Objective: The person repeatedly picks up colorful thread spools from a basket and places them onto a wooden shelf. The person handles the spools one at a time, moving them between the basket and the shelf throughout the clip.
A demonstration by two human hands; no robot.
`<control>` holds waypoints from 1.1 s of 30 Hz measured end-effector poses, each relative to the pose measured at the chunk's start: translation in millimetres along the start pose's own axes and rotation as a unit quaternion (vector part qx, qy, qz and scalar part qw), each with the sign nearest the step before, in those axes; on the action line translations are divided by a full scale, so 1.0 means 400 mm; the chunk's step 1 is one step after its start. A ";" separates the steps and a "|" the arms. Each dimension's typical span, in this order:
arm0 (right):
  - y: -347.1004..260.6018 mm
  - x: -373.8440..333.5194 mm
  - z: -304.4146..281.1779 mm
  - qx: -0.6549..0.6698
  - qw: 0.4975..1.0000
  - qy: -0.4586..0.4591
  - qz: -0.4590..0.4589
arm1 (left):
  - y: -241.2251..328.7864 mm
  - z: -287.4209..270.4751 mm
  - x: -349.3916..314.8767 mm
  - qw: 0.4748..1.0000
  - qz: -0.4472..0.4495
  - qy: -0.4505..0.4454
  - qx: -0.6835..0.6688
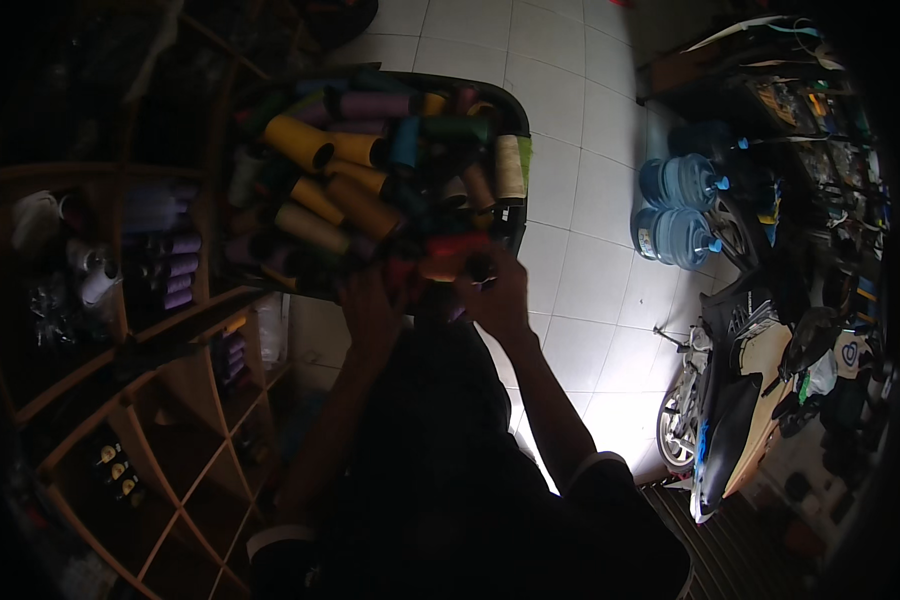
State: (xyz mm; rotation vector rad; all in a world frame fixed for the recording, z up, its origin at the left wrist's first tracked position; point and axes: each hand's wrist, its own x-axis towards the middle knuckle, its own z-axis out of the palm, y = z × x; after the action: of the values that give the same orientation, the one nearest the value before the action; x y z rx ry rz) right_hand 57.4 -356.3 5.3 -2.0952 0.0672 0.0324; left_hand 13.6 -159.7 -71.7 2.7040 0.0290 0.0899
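Note:
A dark basket (516, 110) is heaped with thread spools in yellow, brown, purple, green and other colours. At its near edge my right hand (500, 295) is closed round the dark end of an orange thread spool (438, 268). A red thread spool (457, 243) lies just beyond it. My left hand (370, 305) is closed at the near edge too, beside a dim reddish patch; what its fingers hold is lost in shadow. Yellow spools (298, 143) lie farther back, and a cream spool (510, 168) stands at the basket's right side.
On the left are wooden shelves (185, 490) with compartments, some holding purple spools (180, 265). Pale floor tiles (560, 260) run along the right. Beyond them stand large blue water bottles (675, 235) and a motorbike (720, 430) near cluttered shelving.

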 end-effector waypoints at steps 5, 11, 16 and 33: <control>0.057 0.071 -0.048 0.107 0.993 0.057 0.016 | -0.007 -0.020 0.003 0.994 0.058 0.054 -0.074; 0.115 0.121 0.016 0.003 0.997 -0.024 -0.077 | -0.064 -0.131 -0.035 0.979 0.001 0.150 -0.140; 0.120 0.099 0.030 -0.118 0.991 -0.020 -0.061 | -0.204 -0.269 0.079 0.942 -0.121 0.286 -0.129; 0.105 0.084 0.061 -0.140 0.983 0.030 -0.118 | -0.292 -0.267 0.392 0.977 -0.165 0.054 -0.125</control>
State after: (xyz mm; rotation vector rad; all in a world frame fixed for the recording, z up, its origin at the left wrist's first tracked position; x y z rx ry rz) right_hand 88.3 -357.2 -45.1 -2.3712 -0.1589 -0.1748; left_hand 162.2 -3.3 -15.1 2.4033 0.4657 0.1301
